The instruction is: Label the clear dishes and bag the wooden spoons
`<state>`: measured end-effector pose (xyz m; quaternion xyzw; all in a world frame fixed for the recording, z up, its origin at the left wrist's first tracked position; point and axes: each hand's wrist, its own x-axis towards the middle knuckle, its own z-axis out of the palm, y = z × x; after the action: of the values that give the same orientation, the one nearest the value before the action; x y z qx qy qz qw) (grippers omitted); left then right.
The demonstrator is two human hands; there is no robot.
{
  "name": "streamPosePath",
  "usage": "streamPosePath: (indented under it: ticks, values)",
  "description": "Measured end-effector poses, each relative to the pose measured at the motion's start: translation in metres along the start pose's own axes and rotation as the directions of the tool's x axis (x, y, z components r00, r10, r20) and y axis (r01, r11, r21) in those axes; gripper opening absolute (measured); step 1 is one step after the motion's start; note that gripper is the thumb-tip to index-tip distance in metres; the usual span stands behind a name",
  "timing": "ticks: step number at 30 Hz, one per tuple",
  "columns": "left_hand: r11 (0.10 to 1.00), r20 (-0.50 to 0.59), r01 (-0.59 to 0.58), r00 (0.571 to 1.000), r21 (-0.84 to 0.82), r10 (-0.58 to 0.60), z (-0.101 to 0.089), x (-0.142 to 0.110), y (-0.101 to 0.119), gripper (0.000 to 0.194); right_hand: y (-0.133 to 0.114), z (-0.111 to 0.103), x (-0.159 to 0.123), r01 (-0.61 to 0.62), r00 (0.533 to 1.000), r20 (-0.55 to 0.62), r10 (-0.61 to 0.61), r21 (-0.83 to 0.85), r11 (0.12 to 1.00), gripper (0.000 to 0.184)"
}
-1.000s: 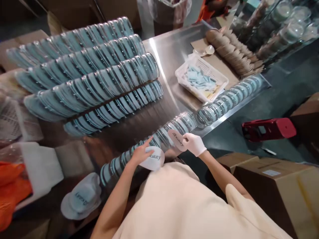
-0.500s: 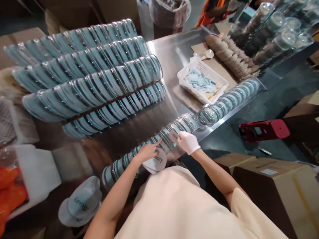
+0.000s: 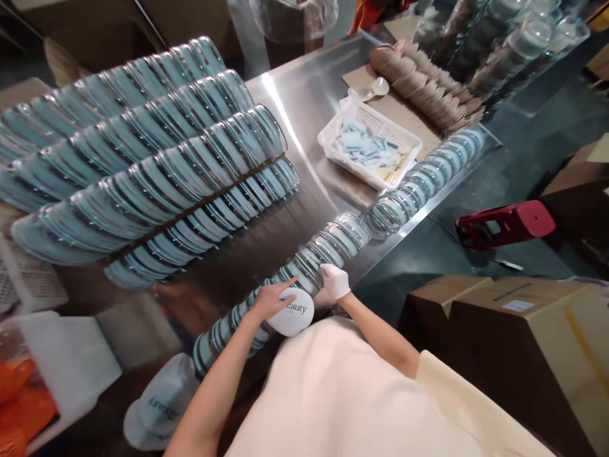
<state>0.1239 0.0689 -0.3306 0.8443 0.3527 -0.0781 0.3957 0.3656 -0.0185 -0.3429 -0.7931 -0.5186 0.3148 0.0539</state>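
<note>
My left hand (image 3: 272, 301) grips round white cards (image 3: 297, 312) printed with "Beauty", its index finger stretched out over a row of clear round containers (image 3: 311, 257). These containers stand on edge along the table's near side, with pale blue-white discs in them. Close by on the right, my right hand (image 3: 335, 280) in a white glove has its fingers pinched together at the near side of the row. What they hold, if anything, is hidden. More white printed cards (image 3: 159, 400) lie in a pile at the lower left.
Long stacked rows of similar containers (image 3: 157, 184) fill the left of the metal table (image 3: 285, 101). A white basket (image 3: 328, 149) holds small packets, beside brown paper pieces (image 3: 423, 86). Cardboard boxes (image 3: 514, 343) and a red device (image 3: 504, 225) are at the right.
The right hand has come down and left, nearer my left hand; the round card it pinched no longer shows. My left hand still has the white cards. The view has shifted slightly.
</note>
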Motion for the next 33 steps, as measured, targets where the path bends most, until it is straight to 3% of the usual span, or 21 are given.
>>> streamPosePath:
  ticks: [3,8,11,14,16,18,20,23,26,28,30,33]
  values:
    - [1.0,-0.006,-0.003,1.0,0.003,0.003,0.001,0.001,-0.002,0.06,0.004,0.001,-0.001,-0.087,0.994,0.081,0.076,0.142,0.986,0.039]
    - [1.0,0.002,0.002,1.0,-0.026,-0.001,0.003,0.001,-0.003,0.059,0.011,-0.015,0.001,-0.047,0.958,0.286,-0.029,0.258,0.965,0.047]
    - [0.992,-0.009,0.007,1.0,-0.125,-0.008,0.0,0.002,-0.003,0.054,0.0,-0.029,-0.006,-0.044,0.96,0.28,-0.01,0.187,0.981,0.036]
    - [0.965,-0.044,0.103,0.992,-0.241,-0.117,-0.011,-0.002,0.001,0.049,-0.021,-0.042,-0.026,-0.047,0.987,0.157,0.042,0.025,0.999,0.033]
    - [0.942,-0.062,0.167,0.979,-0.292,-0.193,-0.019,-0.008,0.008,0.048,-0.032,-0.049,-0.041,0.037,0.993,0.109,-0.041,0.041,0.998,0.035]
    - [0.932,-0.046,0.175,0.979,-0.317,-0.199,-0.023,-0.013,0.018,0.049,-0.036,-0.054,-0.052,0.172,0.974,0.127,-0.188,0.121,0.977,0.034]
    - [0.94,-0.029,0.164,0.983,-0.298,-0.181,-0.022,-0.016,0.03,0.049,-0.036,-0.056,-0.056,0.238,0.955,0.155,-0.254,0.111,0.965,0.029]
    - [0.959,-0.067,0.194,0.975,-0.205,-0.212,-0.016,-0.019,0.045,0.046,-0.031,-0.054,-0.053,0.186,0.95,0.243,-0.195,0.059,0.981,0.023]
    - [0.962,-0.079,0.203,0.972,-0.182,-0.221,-0.015,-0.027,0.048,0.04,-0.022,-0.048,-0.051,0.108,0.936,0.307,-0.17,0.209,0.972,0.022]
    - [0.962,-0.059,0.143,0.985,-0.232,-0.161,-0.018,-0.038,0.041,0.039,-0.01,-0.048,-0.053,0.076,0.959,0.229,-0.169,0.365,0.928,0.02]
    - [0.943,-0.056,0.082,0.993,-0.321,-0.105,-0.019,-0.052,0.029,0.041,0.005,-0.054,-0.058,0.064,0.991,0.074,-0.111,0.47,0.88,0.022]
    - [0.878,-0.115,0.113,0.976,-0.465,-0.186,-0.012,-0.069,0.003,0.046,0.021,-0.071,-0.066,0.086,0.981,-0.192,0.001,0.443,0.892,0.029]
